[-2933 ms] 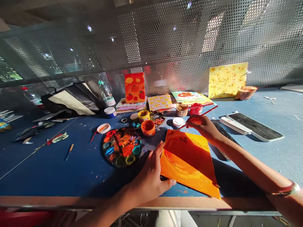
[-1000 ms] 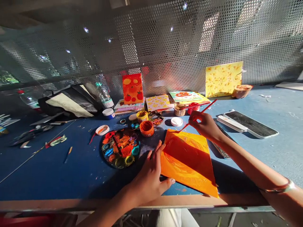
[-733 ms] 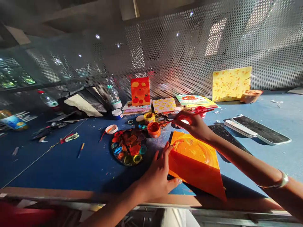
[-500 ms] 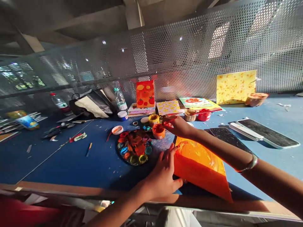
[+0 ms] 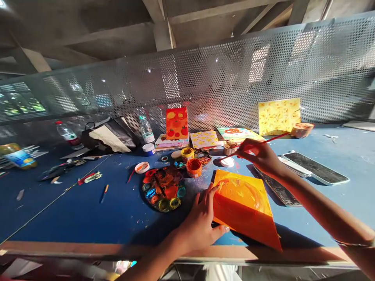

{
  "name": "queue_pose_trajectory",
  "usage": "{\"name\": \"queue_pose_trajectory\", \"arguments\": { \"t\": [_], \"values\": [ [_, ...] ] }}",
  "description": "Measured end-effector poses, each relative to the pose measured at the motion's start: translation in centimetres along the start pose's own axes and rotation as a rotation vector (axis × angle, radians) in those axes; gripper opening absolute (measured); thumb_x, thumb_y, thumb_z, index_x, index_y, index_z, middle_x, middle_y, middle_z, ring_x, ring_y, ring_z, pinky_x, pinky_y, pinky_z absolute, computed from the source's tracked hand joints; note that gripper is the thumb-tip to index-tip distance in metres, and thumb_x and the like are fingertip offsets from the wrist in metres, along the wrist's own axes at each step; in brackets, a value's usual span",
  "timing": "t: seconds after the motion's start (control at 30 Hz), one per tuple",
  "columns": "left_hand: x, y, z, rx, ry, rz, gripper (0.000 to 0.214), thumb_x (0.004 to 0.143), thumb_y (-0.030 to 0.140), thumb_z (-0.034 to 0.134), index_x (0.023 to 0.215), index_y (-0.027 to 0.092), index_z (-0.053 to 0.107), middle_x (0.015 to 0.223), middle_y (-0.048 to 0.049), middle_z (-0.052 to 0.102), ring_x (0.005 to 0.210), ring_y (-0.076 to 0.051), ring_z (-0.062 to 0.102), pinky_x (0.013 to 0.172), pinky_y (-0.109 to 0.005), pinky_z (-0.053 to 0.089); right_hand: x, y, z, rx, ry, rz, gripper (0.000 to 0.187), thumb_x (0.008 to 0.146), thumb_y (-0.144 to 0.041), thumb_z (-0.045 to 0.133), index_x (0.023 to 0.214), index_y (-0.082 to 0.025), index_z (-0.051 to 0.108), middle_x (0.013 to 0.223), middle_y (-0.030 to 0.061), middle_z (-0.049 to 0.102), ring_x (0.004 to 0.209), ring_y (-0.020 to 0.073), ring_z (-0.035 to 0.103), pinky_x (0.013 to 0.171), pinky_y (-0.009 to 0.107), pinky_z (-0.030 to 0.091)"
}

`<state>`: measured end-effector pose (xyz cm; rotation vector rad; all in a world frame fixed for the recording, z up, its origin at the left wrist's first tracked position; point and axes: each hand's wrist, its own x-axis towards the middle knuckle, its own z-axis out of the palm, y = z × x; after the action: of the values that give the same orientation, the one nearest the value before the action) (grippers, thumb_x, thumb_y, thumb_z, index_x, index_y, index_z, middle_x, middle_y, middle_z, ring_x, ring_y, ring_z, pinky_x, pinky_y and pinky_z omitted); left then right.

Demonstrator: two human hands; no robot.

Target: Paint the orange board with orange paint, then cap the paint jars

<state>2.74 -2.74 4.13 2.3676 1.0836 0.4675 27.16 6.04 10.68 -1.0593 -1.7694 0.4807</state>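
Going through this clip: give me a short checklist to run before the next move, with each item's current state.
1. Right-hand grip on brush: ok. The right hand pinches a red-handled paintbrush.
2. Board steadied: ok. The left hand rests with fingers spread against the edge of the orange-painted board.
3. Paint jar open: ok. The orange paint jar has no lid on.
4. Palette stocked: ok. The round palette holds dabs of orange, red, blue and green.
5. Paint on the bristles: cannot tell. The brush tip is too small to see.
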Motion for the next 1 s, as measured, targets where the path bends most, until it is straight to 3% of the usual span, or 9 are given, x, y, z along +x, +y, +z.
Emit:
{"name": "queue_pose_trajectory", "arguments": {
  "t": [0.1, 0.2, 0.47, 0.67, 0.83, 1.0],
  "values": [
    [0.1, -0.2, 0.1, 0.006, 0.007, 0.008, 0.092, 0.079, 0.020, 0.063, 0.151, 0.018, 0.006, 0.159, -0.0217, 0.018, 0.148, -0.034, 0.015, 0.118, -0.063, 0.016, -3.3, 2.2, -3.4, -0.044, 0.063, 0.186, 0.037, 0.074, -0.055, 0.069, 0.066, -0.021, 0.057, 0.066, 0.0058, 0.064, 0.064, 0.0204, 0.059, 0.062, 0.033, 0.042],
    [0.1, -0.2, 0.1, 0.038, -0.015, -0.004, 0.091, 0.081, 0.018, 0.058, 0.151, 0.020, 0.001, 0.160, -0.0205, 0.015, 0.149, -0.032, 0.012, 0.118, -0.063, 0.015, -5.8, 3.9, -4.9, -0.150, 0.082, 0.235, 0.042, 0.071, -0.061, 0.068, 0.063, -0.022, 0.056, 0.065, 0.0054, 0.065, 0.063, 0.0212, 0.058, 0.061, 0.033, 0.041],
    [0.0, 0.1, 0.0, 0.132, -0.104, -0.087, 0.086, 0.086, 0.022, 0.051, 0.151, 0.018, -0.006, 0.162, -0.0187, -0.001, 0.150, -0.029, 0.000, 0.119, -0.062, 0.011, -7.3, 5.0, -5.1, -0.201, 0.051, 0.227, 0.028, 0.075, -0.047, 0.067, 0.065, -0.021, 0.060, 0.067, 0.0024, 0.065, 0.068, 0.0210, 0.060, 0.065, 0.032, 0.043],
    [0.1, -0.2, 0.0, 0.204, -0.105, -0.040, 0.088, 0.089, 0.024, 0.049, 0.150, 0.021, -0.013, 0.161, -0.0183, -0.003, 0.149, -0.030, -0.002, 0.118, -0.063, 0.015, -7.8, 4.6, -6.2, -0.187, 0.017, 0.199, 0.028, 0.077, -0.041, 0.066, 0.061, -0.021, 0.055, 0.061, -0.0001, 0.057, 0.066, 0.0175, 0.053, 0.067, 0.031, 0.042],
    [0.0, -0.2, -0.1, 0.266, -0.091, -0.001, 0.094, 0.090, 0.024, 0.049, 0.146, 0.023, -0.027, 0.161, -0.0203, -0.004, 0.148, -0.030, -0.003, 0.117, -0.063, 0.018, -7.3, 4.1, -5.5, -0.169, 0.017, 0.201, 0.023, 0.080, -0.038, 0.063, 0.067, -0.019, 0.057, 0.068, 0.0013, 0.060, 0.070, 0.0170, 0.053, 0.067, 0.030, 0.039],
    [-0.1, -0.2, 0.0, 0.298, -0.105, 0.018, 0.091, 0.092, 0.026, 0.048, 0.148, 0.020, -0.024, 0.160, -0.0224, -0.004, 0.148, -0.031, -0.003, 0.117, -0.063, 0.020, -7.1, 4.0, -5.8, -0.149, 0.007, 0.202, 0.029, 0.078, -0.034, 0.063, 0.057, -0.020, 0.050, 0.058, -0.0023, 0.050, 0.063, 0.0144, 0.047, 0.069, 0.031, 0.039]
  ]
}}
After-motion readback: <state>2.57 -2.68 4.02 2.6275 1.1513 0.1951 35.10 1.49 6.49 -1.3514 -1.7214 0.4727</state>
